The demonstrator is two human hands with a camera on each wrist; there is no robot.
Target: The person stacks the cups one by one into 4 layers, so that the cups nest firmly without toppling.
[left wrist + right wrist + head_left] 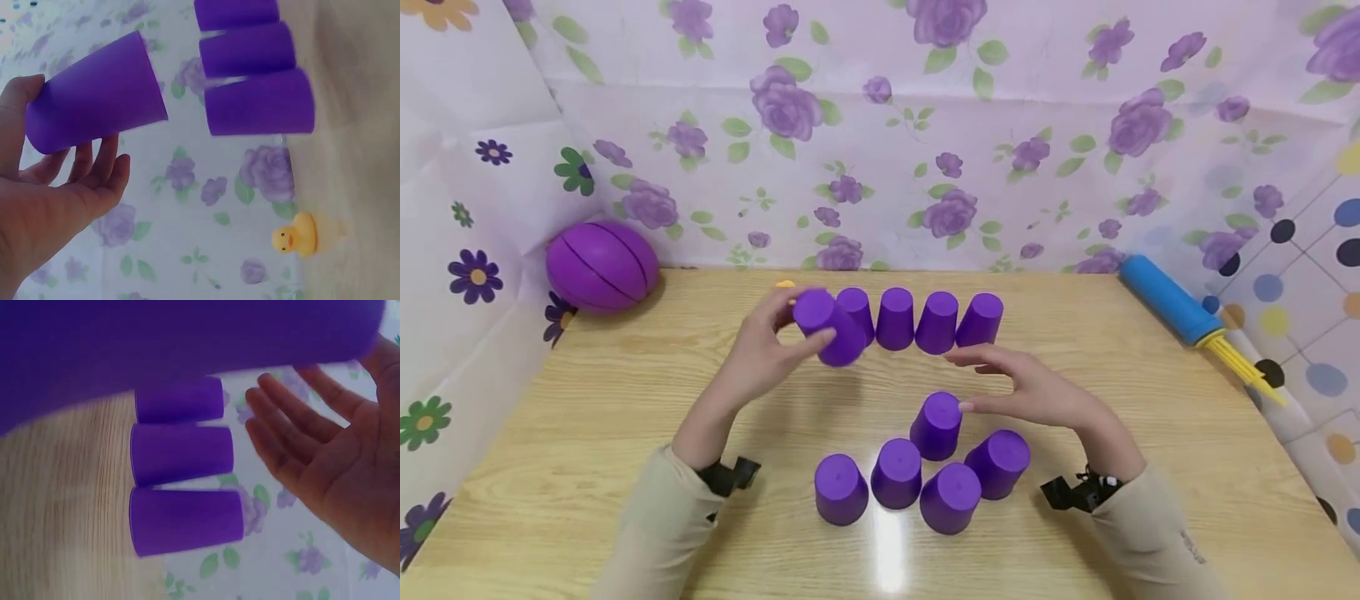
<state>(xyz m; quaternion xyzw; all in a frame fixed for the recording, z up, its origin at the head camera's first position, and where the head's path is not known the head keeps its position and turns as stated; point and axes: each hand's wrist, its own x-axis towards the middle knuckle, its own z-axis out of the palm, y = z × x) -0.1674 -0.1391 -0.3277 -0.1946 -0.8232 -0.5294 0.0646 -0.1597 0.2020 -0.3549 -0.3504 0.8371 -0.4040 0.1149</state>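
My left hand (763, 346) grips a purple cup (831, 329) between thumb and fingers, mouth downward and tilted, raised above the table. In the left wrist view that cup (94, 94) is apart from the standing row of purple cups (259, 103). My right hand (1026, 387) hovers with fingers extended beside an upside-down purple cup (936, 429). Its thumb tip is at that cup's upper edge; whether it touches cannot be told. The right wrist view has the near cup (187, 337) covering part of the hand (337, 450).
Several upside-down cups (895, 321) form a row at the back; several more (951, 500) stand in front. A purple ball (602, 267) sits back left, a blue-and-yellow pump (1172, 300) lies right. A yellow rubber duck (297, 236) is near the row's left end.
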